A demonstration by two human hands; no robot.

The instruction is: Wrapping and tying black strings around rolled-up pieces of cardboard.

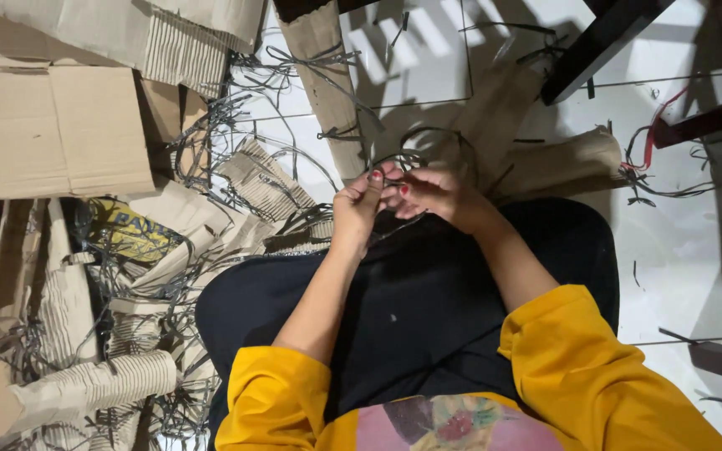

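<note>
Together, left hand [356,209], right hand [436,190], pinching dark strips [415,154]

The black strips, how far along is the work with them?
Done: nothing finished shows. In hand: both hands, left and right, pinch a looped black strip over the lap. Left: a large tangle of loose strips lies among the cardboard on the floor, untouched.

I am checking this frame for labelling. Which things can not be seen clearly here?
- Head view: what the left hand and right hand pinch is hidden by the fingers.
- Dark strip loop: too thin to follow.
- Cardboard pile: cut off by the left edge.
</note>
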